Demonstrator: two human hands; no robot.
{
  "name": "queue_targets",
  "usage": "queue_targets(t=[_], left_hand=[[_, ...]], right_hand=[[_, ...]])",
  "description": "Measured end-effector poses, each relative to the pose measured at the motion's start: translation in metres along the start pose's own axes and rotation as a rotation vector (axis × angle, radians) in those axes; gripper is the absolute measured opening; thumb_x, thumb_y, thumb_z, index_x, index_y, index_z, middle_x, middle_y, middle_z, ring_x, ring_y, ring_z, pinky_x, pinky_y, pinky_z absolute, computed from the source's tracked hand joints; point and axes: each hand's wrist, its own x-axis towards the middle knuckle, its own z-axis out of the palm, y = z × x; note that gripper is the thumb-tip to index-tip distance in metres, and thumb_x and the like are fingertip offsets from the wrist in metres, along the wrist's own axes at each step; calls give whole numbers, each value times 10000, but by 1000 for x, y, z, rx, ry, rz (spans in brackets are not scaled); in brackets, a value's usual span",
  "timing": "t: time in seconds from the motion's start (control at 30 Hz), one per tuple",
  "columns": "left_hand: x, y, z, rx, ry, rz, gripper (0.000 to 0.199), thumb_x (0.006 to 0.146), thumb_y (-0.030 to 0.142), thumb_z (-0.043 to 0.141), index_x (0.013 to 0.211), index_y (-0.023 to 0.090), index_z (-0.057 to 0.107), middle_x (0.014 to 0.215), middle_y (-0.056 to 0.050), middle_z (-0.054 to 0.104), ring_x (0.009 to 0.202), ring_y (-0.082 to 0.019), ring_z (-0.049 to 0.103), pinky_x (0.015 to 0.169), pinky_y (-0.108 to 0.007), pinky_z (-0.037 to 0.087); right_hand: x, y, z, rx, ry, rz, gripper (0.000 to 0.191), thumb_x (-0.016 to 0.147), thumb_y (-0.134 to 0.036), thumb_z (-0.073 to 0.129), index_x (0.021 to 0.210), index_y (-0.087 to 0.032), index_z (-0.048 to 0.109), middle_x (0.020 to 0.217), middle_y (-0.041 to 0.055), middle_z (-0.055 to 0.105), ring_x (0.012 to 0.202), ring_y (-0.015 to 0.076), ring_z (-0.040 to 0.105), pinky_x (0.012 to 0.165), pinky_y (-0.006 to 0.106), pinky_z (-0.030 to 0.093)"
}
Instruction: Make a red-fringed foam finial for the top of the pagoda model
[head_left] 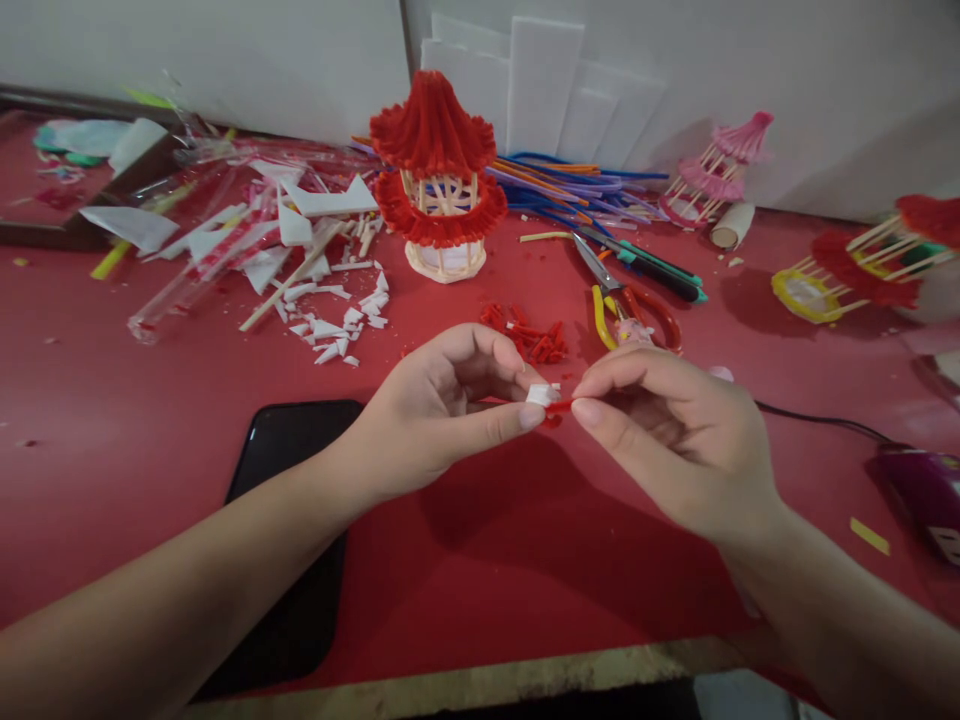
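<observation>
My left hand (457, 400) pinches a small white piece (539, 394) between thumb and forefinger. From that piece a short red strip (561, 406) runs to the right, its other end pinched by my right hand (667, 430). Both hands are above the red table, with a gap of a few centimetres between the fingertips. Just beyond them lies a pile of short red bits (536, 338). A small tower (442, 185) of pale sticks with red fuzzy roofs stands upright behind the pile. Whether the white piece and the strip are joined is too small to tell.
Scissors (611, 285) and a black and green cutter (652, 265) lie behind my right hand. White scraps (330, 325) and plastic wrappers (217, 270) cover the back left. A black phone (289, 530) lies under my left forearm. Pink (716, 175) and yellow-red models (847, 270) are at right.
</observation>
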Motion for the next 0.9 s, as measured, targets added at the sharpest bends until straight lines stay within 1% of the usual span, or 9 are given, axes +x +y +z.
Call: queue_targets(t=[0.17,0.37,0.53,0.67,0.8,0.9], left_hand=[[-1,-2,-2,-31,-39,27,238,785,48,755,910,162,588,879,22,705,815,-62,666,755,-151,557],[-2,1,-1,-43,-49,21,264,776,28,751,899,168,564,883,23,722,808,-77,692,755,-178,575],[-2,4,1,-23,-11,-9,272,762,41,767,883,174,563,865,24,739,797,-84,707,753,-178,571],[-1,4,1,-2,27,-15,270,751,62,782,894,172,581,895,6,753,850,-114,723,781,-195,572],[-1,5,2,5,42,-41,257,749,70,784,889,167,592,912,-8,764,887,-131,730,803,-207,572],[-2,5,1,8,39,-55,256,743,76,791,880,165,594,908,-11,770,870,-135,735,805,-216,575]], right_hand=[[3,-3,0,44,7,67,67,879,-149,644,839,-200,665,798,-28,651,680,59,600,588,144,494],[6,-6,0,92,-12,154,74,868,-157,646,808,-184,680,722,-30,676,610,60,605,525,137,485],[7,-4,-1,80,-15,149,64,858,-171,652,808,-182,690,725,-15,694,611,78,617,523,161,494],[7,-2,-1,59,-13,154,77,863,-198,653,801,-186,698,737,3,698,622,99,622,528,189,506],[8,-2,0,84,3,147,73,852,-185,663,786,-182,694,724,-1,695,624,96,624,539,183,511],[9,-3,-1,97,4,145,74,849,-178,665,781,-179,694,717,-5,693,622,92,621,536,176,509]])
